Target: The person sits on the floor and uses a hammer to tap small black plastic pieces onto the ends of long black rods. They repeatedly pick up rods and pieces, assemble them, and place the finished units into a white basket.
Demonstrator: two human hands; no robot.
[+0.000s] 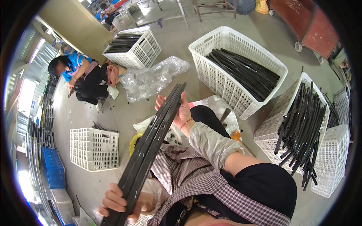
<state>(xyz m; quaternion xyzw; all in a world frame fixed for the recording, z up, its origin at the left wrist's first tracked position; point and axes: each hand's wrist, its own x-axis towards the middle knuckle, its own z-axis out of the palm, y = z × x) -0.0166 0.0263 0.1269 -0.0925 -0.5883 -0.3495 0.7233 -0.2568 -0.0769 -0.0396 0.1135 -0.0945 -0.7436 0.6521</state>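
Observation:
Several long black square tubes (152, 141) lie side by side as a slanting bundle in front of me, with small holes near the middle. My left hand (121, 200) is closed around their lower end. Near the upper end, my right hand (181, 113) supports the bundle from beneath, its fingers spread and thumb raised along the side. Behind the tubes, a yellow bowl (131, 144) with small dark pieces is partly hidden. Small black parts (172, 137) lie on a pale sheet by my lap.
A white crate (226, 82) of black tubes stands ahead; an overfilled crate (264, 135) is at the right. More white crates stand at the left (94, 149) and top left (135, 59). Clear plastic film (154, 79) lies on the floor. A person (82, 70) sits at the left.

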